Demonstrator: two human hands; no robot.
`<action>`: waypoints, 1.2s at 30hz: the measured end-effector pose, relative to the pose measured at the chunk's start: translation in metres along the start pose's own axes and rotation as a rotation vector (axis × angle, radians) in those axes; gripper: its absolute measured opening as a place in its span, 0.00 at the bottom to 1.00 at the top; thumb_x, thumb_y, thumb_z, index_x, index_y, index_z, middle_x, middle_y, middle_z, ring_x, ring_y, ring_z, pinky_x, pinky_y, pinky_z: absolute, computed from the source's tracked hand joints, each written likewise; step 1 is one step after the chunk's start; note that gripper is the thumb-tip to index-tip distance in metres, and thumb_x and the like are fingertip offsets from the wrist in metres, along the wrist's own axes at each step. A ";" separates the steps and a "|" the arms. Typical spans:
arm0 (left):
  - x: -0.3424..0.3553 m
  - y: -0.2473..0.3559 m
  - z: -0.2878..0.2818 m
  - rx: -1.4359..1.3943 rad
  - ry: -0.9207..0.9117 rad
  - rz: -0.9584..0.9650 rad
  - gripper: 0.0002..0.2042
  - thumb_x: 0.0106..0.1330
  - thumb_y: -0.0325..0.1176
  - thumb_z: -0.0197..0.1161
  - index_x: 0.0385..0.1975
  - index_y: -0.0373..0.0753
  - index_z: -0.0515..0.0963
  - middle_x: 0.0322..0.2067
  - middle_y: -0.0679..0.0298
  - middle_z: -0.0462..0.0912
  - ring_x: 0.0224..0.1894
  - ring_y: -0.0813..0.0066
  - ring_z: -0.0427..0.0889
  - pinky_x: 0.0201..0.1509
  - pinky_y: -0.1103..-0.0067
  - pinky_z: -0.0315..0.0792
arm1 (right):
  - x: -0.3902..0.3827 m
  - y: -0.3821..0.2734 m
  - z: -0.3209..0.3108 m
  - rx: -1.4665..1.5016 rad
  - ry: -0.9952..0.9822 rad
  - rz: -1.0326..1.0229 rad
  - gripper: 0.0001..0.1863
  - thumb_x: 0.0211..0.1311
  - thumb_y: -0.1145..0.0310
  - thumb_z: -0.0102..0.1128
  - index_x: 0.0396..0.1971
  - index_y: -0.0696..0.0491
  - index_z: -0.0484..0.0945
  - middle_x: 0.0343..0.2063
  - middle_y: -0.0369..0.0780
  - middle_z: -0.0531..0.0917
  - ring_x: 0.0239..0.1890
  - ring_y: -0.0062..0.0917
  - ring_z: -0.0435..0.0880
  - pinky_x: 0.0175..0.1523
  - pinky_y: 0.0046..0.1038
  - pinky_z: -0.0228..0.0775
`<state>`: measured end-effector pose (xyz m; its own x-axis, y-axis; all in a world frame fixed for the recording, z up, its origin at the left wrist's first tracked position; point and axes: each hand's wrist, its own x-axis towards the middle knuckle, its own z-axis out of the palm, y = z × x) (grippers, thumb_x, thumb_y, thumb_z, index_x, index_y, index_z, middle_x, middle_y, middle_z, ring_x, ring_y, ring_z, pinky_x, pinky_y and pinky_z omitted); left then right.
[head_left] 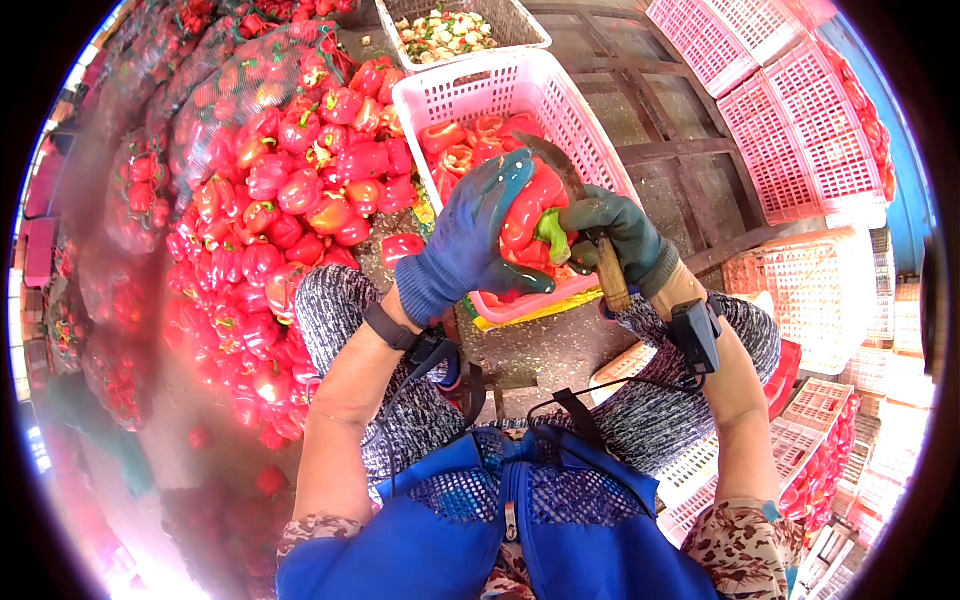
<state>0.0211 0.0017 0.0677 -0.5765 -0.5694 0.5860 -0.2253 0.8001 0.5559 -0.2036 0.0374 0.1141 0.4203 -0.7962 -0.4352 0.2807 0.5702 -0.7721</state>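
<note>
Both my hands wear blue-green work gloves. My left hand (475,225) is wrapped round a red bell pepper (528,215), its green stem turned toward my right hand. Closed in my right hand (625,235) is a curved knife (612,278) with a wooden handle and a dark blade that reaches up past the pepper's far side. The right fingers are close to the stem; whether they touch it I cannot tell. Beneath both hands stands a pink plastic crate (590,130) holding several red peppers (470,140).
A heap of red bell peppers (290,190) spreads at my left, with filled mesh sacks (225,110) behind it. A pale crate (515,20) of pepper cores stands beyond the pink crate. Stacked pink crates (790,130) and a whitish crate (810,290) are at the right.
</note>
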 end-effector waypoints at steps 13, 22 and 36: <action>-0.008 0.011 0.030 -0.898 0.223 -0.685 0.28 0.65 0.29 0.64 0.65 0.40 0.63 0.57 0.62 0.69 0.52 0.77 0.72 0.53 0.80 0.71 | 0.014 -0.010 0.018 -0.411 0.004 0.032 0.10 0.57 0.70 0.62 0.38 0.57 0.77 0.23 0.33 0.76 0.16 0.15 0.71 0.20 0.18 0.60; 0.000 0.016 0.044 -0.828 0.523 -0.637 0.21 0.68 0.32 0.61 0.60 0.36 0.69 0.46 0.61 0.80 0.48 0.76 0.79 0.52 0.78 0.73 | 0.013 -0.016 0.036 -0.521 0.018 -0.130 0.10 0.56 0.65 0.60 0.30 0.57 0.81 0.19 0.33 0.77 0.13 0.13 0.70 0.17 0.18 0.57; 0.012 0.004 0.034 -1.848 0.547 -0.543 0.25 0.72 0.53 0.51 0.56 0.38 0.70 0.48 0.58 0.78 0.50 0.66 0.79 0.55 0.69 0.74 | 0.024 0.001 0.048 -0.492 0.152 -0.211 0.12 0.59 0.66 0.56 0.37 0.59 0.75 0.18 0.36 0.76 0.12 0.19 0.72 0.17 0.22 0.62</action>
<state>-0.0135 0.0039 0.0570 -0.4034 -0.9128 0.0638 0.8754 -0.3647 0.3173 -0.1514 0.0283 0.1250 0.2593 -0.9240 -0.2811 -0.1062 0.2621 -0.9592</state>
